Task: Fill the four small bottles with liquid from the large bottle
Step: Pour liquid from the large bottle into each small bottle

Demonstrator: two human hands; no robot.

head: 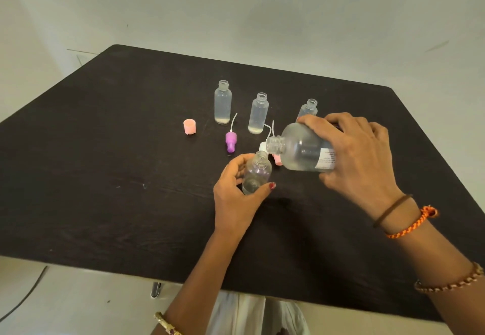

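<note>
Large bottle [304,151] tipped in right grip [359,156]; left grip [233,190] grasps small bottle [256,173]; purple pump [231,141] nearby.

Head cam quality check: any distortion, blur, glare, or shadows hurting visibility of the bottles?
Head view: wide-angle warp bends the dark table edges; lighting soft and even, only faint shadows under the left hand and right hand; no harsh glare; clear small bottle and large bottle read low-contrast against the tabletop; label text too blurred to read.

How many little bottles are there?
4. Three little bottles stand open at the back: left, middle, and right, partly hidden behind the right hand. The fourth is held by the left hand.
</note>
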